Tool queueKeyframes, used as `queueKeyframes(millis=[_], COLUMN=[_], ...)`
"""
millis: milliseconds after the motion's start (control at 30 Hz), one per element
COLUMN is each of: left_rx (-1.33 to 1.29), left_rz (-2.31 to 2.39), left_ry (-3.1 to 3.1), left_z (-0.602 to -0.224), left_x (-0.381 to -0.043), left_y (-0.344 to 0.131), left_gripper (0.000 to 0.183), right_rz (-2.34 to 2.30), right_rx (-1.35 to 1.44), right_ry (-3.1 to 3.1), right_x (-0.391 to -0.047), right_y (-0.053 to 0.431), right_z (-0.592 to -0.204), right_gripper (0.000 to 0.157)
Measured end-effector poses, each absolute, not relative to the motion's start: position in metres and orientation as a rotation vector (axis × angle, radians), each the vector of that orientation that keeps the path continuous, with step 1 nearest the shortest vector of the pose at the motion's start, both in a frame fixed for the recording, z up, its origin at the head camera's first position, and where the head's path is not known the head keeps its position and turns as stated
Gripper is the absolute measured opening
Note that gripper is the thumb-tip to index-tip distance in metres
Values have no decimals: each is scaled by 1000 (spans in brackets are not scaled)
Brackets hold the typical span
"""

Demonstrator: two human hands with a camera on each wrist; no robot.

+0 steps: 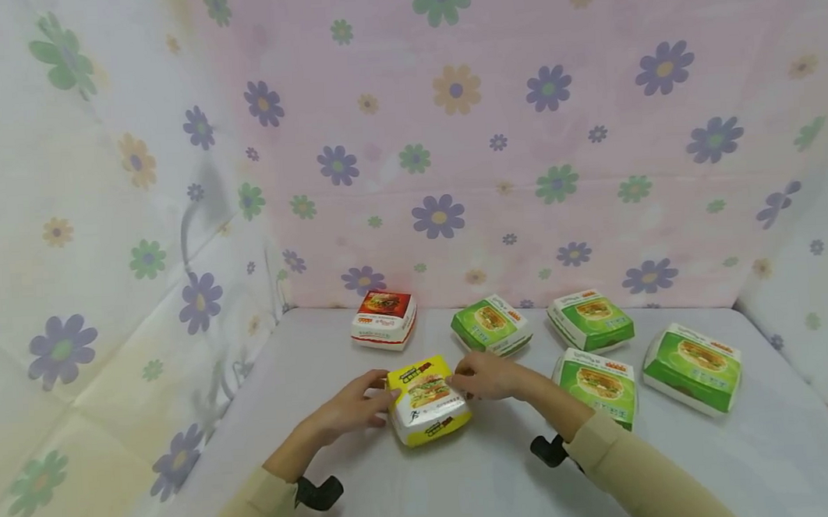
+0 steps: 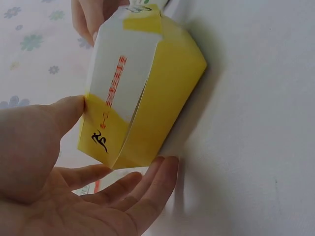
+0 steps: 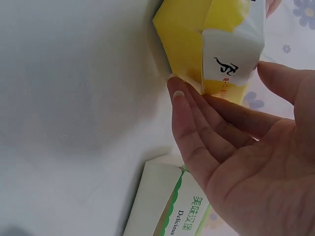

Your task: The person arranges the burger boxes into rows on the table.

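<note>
A yellow and white burger box (image 1: 428, 402), with a burger picture on its lid, sits closed on the white table between both hands. My left hand (image 1: 351, 406) holds its left side, the thumb at the lid's edge and the fingers around the far corner. On the opposite side my right hand (image 1: 490, 375) grips the box with thumb on the top edge and fingers lower down. In the left wrist view the box (image 2: 167, 98) shows a yellow side wall. The right wrist view has my fingertips (image 3: 178, 96) at the box's lower corner.
A red and white burger box (image 1: 385, 320) stands behind, to the left. Green burger boxes (image 1: 491, 326) (image 1: 591, 321) (image 1: 694, 370) sit at the back and right, another green box (image 1: 596, 385) partly behind the right forearm. Flowered cloth (image 1: 494, 168) walls enclose the table.
</note>
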State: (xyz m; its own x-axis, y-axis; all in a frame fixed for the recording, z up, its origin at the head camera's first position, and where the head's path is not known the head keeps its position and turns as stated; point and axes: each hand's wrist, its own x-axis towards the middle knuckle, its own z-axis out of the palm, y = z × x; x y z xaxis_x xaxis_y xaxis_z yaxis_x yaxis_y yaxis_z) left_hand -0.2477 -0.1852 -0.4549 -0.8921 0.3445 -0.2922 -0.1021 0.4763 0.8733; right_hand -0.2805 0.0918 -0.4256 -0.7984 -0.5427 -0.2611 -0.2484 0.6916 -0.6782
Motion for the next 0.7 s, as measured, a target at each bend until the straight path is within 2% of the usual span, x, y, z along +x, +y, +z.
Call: queueKeyframes(millis=[167,467,700], left_rx=[196,198,191], left_rz=[1444,1414,1379], left_ry=[2283,2306,2295], left_z=[-459,-460,-459], left_x=[-255,-259,-250], left_y=[-185,-189,-190], left_gripper=[59,59,74], right_rz=[-914,-893,-984], right_rx=[-627,-585,-479], right_ry=[2463,2487,2424], right_x=[-269,-264,-276], right_y=[93,94,95], right_z=[-427,-418,-420], right_gripper=[30,33,59])
